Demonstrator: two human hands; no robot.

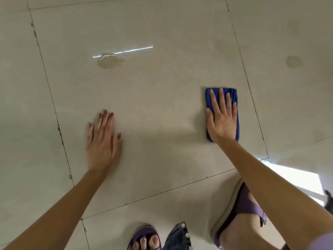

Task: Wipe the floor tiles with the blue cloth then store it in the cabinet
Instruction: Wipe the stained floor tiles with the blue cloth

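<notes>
Right hand (222, 121) presses the folded blue microfibre cloth (232, 95) flat on the glossy beige floor tile (162, 91), fingers straight. Left hand (102, 141) braces, fingers straight, holding nothing. Advisable: sweep toward the brownish wet patch (110, 62), keeping pressure even.

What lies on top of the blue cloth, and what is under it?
The right hand lies flat on the cloth, fingers straight. Under the cloth is the floor tile; the patch it covers is hidden.
</notes>
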